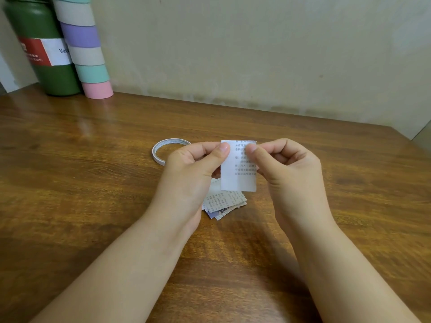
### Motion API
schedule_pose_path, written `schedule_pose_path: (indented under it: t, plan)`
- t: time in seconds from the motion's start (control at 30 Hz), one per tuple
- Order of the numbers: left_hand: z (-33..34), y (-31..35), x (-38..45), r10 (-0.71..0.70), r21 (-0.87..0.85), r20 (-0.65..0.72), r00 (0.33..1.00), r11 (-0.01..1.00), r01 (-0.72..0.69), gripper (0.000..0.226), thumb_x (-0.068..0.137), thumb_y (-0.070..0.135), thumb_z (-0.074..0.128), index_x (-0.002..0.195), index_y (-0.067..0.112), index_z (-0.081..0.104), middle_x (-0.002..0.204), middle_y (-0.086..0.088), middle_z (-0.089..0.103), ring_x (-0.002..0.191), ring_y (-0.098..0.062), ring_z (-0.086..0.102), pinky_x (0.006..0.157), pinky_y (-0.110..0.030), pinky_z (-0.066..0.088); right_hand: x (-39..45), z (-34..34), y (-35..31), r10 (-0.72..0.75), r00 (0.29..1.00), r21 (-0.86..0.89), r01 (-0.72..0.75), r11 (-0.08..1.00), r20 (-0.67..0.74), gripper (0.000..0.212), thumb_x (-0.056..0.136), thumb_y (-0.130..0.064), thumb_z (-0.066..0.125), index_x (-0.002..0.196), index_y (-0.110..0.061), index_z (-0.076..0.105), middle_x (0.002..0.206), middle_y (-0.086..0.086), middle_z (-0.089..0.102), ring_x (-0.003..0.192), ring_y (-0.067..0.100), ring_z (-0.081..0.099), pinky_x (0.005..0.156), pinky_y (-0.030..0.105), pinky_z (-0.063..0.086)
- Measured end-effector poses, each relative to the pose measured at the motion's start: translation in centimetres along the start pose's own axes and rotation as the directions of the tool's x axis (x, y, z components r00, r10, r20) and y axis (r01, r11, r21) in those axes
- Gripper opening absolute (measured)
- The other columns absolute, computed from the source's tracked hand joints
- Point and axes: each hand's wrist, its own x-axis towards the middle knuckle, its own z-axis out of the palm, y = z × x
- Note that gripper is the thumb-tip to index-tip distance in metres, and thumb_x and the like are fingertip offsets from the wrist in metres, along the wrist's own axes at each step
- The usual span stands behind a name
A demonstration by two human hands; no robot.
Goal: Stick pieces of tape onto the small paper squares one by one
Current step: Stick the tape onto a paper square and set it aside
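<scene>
Tape roll (pixel 169 151) lies flat on the table (pixel 93 183), left of and just beyond the left hand (pixel 193 169), which partly covers its right side; no loose strip is seen drawn from it. The left hand is closed in a pinch: thumb on the near face and curled fingers behind the upper left corner of the paper square (pixel 238 176). The square is held upright above the table, printed face toward the camera, its long axis running top to bottom, and its lower edge hanging free. A pale band down the left side of the square may be tape already laid; this cannot be confirmed. Under the square, on the table, rests the pile (pixel 224 203) of further printed squares, fanned and overlapping, partly hidden by the left wrist. The right hand (pixel 286 166) is likewise closed in a pinch, thumb and forefinger gripping the upper right edge of the same square, remaining fingers curled. Both hands thus hold one piece, thumbs near each other at its top. Judgement: the next move turns on the roll, which lies to the left and is nearer the left hand; the right hand could keep the square while the left reaches for tape. Whether either thumb holds a tape piece cannot be told.
</scene>
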Motion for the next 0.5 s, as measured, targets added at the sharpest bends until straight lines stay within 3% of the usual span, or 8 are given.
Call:
schedule_pose_path:
  t: [0.2,0.33,0.4,0.5]
  plan:
    - [-0.54,0.25,0.20,0.102,0.196,0.056,0.993,0.974,-0.111,0.014,0.087,0.014,0.062,0.076,0.009,0.070,0.071,-0.004,0.070,0.066,-0.011,0.062,0.062,-0.022,0.050,0.08,-0.38,-0.22,-0.071,0.997,-0.150,0.070,0.986,0.003,0.016,0.078,-0.012,0.075,0.067,-0.010,0.063,0.068,0.005,0.070,0.062,0.006,0.060,0.055,0.016,0.046]
    - [-0.80,0.59,0.31,0.136,0.366,0.180,0.974,0.910,-0.194,0.014,0.082,0.024,0.068,0.070,0.021,0.074,0.069,0.001,0.070,0.065,-0.011,0.062,0.063,-0.029,0.048,-0.04,-0.64,-0.61,-0.115,0.991,-0.277,0.129,0.952,0.066,0.017,0.076,-0.016,0.077,0.067,-0.014,0.063,0.071,0.005,0.070,0.062,0.008,0.061,0.053,0.017,0.046]
    - [-0.75,0.32,0.31,0.126,0.319,0.173,0.977,0.931,-0.176,0.013,0.084,0.021,0.066,0.073,0.018,0.074,0.071,-0.002,0.071,0.068,-0.015,0.063,0.065,-0.032,0.049,-0.09,-0.60,-0.80,-0.097,0.992,-0.242,0.113,0.964,0.079,0.015,0.076,-0.017,0.077,0.074,-0.017,0.063,0.070,0.004,0.070,0.063,0.009,0.063,0.054,0.018,0.047]
    - [-0.67,0.12,0.42,0.066,0.110,0.093,0.993,0.991,-0.076,0.014,0.078,0.023,0.065,0.078,0.010,0.071,0.078,-0.011,0.071,0.073,-0.023,0.063,0.072,-0.036,0.052,-0.04,-0.63,-0.60,0.086,0.986,-0.228,-0.052,0.972,0.140,0.018,0.078,-0.021,0.075,0.090,-0.019,0.061,0.070,0.001,0.072,0.064,0.012,0.065,0.058,0.022,0.049]
